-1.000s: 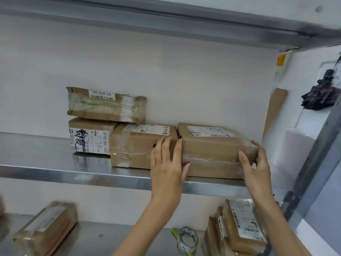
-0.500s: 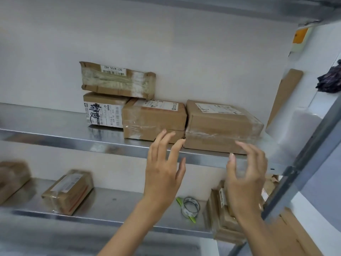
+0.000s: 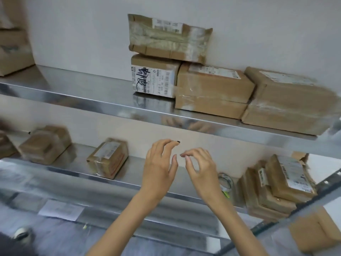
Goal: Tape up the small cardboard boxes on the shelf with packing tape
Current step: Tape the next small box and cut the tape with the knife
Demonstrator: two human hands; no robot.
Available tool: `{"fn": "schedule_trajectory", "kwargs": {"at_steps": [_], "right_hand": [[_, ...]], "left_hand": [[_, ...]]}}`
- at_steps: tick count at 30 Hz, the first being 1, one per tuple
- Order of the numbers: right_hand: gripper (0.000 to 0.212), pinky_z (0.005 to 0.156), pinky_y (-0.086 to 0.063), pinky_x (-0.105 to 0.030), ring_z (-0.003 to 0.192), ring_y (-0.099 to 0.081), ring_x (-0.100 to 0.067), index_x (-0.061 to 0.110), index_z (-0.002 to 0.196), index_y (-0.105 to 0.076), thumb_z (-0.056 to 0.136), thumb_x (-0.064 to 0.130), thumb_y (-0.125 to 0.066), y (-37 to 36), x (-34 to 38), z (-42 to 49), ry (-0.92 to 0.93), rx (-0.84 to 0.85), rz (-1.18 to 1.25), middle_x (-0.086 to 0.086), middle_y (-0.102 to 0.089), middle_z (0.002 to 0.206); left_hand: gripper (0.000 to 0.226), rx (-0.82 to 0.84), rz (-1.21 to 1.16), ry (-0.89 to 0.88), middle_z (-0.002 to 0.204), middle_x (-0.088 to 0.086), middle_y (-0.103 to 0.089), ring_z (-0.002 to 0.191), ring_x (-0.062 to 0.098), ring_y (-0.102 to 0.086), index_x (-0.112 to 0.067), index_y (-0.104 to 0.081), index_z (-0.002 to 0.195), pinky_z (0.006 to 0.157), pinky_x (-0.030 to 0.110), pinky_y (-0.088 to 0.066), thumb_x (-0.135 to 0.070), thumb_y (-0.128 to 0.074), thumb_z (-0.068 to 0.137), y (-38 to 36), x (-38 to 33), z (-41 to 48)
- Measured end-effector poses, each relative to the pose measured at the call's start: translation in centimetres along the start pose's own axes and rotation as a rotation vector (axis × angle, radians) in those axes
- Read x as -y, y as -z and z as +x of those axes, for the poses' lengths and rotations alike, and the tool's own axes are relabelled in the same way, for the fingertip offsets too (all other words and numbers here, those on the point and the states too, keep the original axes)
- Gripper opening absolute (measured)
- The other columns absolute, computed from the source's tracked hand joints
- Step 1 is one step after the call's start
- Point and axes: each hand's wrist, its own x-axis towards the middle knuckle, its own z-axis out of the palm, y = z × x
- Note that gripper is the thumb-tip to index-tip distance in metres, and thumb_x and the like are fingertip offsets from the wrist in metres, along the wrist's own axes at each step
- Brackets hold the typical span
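Observation:
Several taped cardboard boxes stand on the upper steel shelf (image 3: 92,100): a large one (image 3: 291,104) at the right, a middle one (image 3: 212,91), a labelled one (image 3: 153,78) and a flat one (image 3: 169,37) stacked on top. My left hand (image 3: 158,167) and my right hand (image 3: 201,169) hover side by side in front of the lower shelf (image 3: 73,172), fingers loosely curled, holding nothing. A roll of packing tape (image 3: 225,182) lies on the lower shelf just right of my right hand, partly hidden by it.
On the lower shelf a small box (image 3: 108,157) sits left of my hands, more boxes (image 3: 44,143) lie further left, and a leaning stack (image 3: 276,185) fills the right end. A white paper label (image 3: 60,209) lies below. Another box (image 3: 13,50) stands at the far left.
Both hands have let go of the large box on the upper shelf and dropped to the level of the lower shelf, coming closer together. The view has tilted down and left.

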Motion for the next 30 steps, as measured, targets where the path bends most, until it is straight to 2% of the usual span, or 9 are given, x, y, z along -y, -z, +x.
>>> {"fn": "schedule_trajectory", "kwargs": {"at_steps": [4, 8, 10, 13, 15, 20, 23, 27, 30], "right_hand": [[0.014, 0.084, -0.039, -0.014, 0.093, -0.056, -0.009, 0.019, 0.092, -0.068, 0.092, 0.014, -0.055, -7.6, -0.6, 2.5, -0.137, 0.203, 0.052, 0.009, -0.065, 0.094], [0.017, 0.082, -0.040, -0.014, 0.090, -0.058, -0.006, 0.015, 0.094, -0.071, 0.091, 0.011, -0.055, -15.3, -0.3, 5.1, -0.270, 0.350, 0.162, 0.006, -0.068, 0.097], [0.017, 0.081, -0.042, -0.017, 0.090, -0.060, -0.009, 0.014, 0.095, -0.070, 0.092, 0.012, -0.054, -18.8, -0.1, 5.9, -0.355, 0.416, 0.201, 0.001, -0.069, 0.099], [0.018, 0.087, -0.046, -0.029, 0.094, -0.062, -0.019, 0.012, 0.099, -0.067, 0.094, 0.019, -0.052, -23.1, 0.1, 6.7, -0.425, 0.530, 0.178, -0.004, -0.069, 0.102], [0.020, 0.088, -0.046, -0.031, 0.097, -0.062, -0.020, 0.011, 0.103, -0.067, 0.094, 0.019, -0.051, -25.0, 0.3, 7.1, -0.441, 0.580, 0.174, -0.005, -0.069, 0.105], [0.020, 0.088, -0.046, -0.029, 0.101, -0.061, -0.019, 0.013, 0.104, -0.067, 0.092, 0.017, -0.051, -26.2, -0.6, 7.7, -0.507, 0.613, 0.196, -0.003, -0.068, 0.111], [0.021, 0.085, -0.046, -0.025, 0.101, -0.059, -0.015, 0.016, 0.106, -0.065, 0.093, 0.018, -0.050, -25.4, -2.2, 7.6, -0.548, 0.598, 0.199, 0.001, -0.065, 0.113], [0.021, 0.071, -0.039, -0.007, 0.094, -0.058, -0.010, 0.016, 0.105, -0.065, 0.093, 0.013, -0.048, -23.6, -4.6, 7.3, -0.560, 0.562, 0.175, 0.004, -0.065, 0.111], [0.019, 0.075, -0.043, -0.013, 0.093, -0.063, -0.010, 0.019, 0.101, -0.065, 0.093, 0.015, -0.048, -22.1, -6.2, 7.0, -0.587, 0.546, 0.170, 0.004, -0.066, 0.110]], "left_hand": [[0.033, 0.140, 0.039, 0.100, 0.121, 0.000, -0.054, 0.114, 0.017, -0.050, -0.018, -0.053, 0.123, 0.092, 0.032, -0.045, -0.017, -0.048, 0.090, 0.6, 8.1, 0.1], [0.043, 0.213, 0.184, 0.231, 0.116, 0.011, -0.058, 0.105, 0.032, -0.058, -0.013, -0.053, 0.121, 0.085, 0.042, -0.050, -0.008, -0.064, 0.080, 2.1, 17.7, 0.7], [0.050, 0.279, 0.345, 0.346, 0.112, 0.019, -0.061, 0.102, 0.040, -0.060, -0.012, -0.050, 0.121, 0.082, 0.047, -0.052, -0.023, -0.068, 0.076, 2.7, 22.2, 1.0], [0.090, 0.603, 0.540, 0.703, 0.147, 0.024, -0.031, 0.138, 0.044, -0.028, -0.010, -0.023, 0.148, 0.106, 0.066, -0.023, -0.063, -0.050, 0.080, 3.2, 27.1, 0.8], [0.110, 0.752, 0.512, 0.858, 0.158, 0.016, -0.005, 0.145, 0.039, -0.004, -0.016, -0.001, 0.153, 0.111, 0.063, -0.011, -0.073, -0.053, 0.075, 2.6, 29.2, -0.5], [0.093, 0.557, 0.478, 0.872, 0.144, 0.012, -0.024, 0.128, 0.034, -0.030, -0.018, -0.021, 0.147, 0.101, 0.046, -0.035, -0.066, -0.055, 0.074, 0.7, 28.5, -1.5], [0.088, 0.519, 0.492, 0.846, 0.141, 0.014, -0.029, 0.123, 0.036, -0.035, -0.016, -0.029, 0.143, 0.097, 0.047, -0.037, -0.062, -0.058, 0.074, -0.4, 27.6, -1.9], [0.089, 0.512, 0.505, 0.803, 0.137, 0.020, -0.036, 0.115, 0.040, -0.040, -0.010, -0.041, 0.138, 0.087, 0.051, -0.040, -0.060, -0.063, 0.067, -1.8, 26.5, -2.8], [0.088, 0.553, 0.438, 0.754, 0.128, 0.022, -0.043, 0.106, 0.042, -0.045, -0.006, -0.048, 0.131, 0.079, 0.053, -0.045, -0.060, -0.066, 0.063, -3.1, 25.0, -3.4]]}}
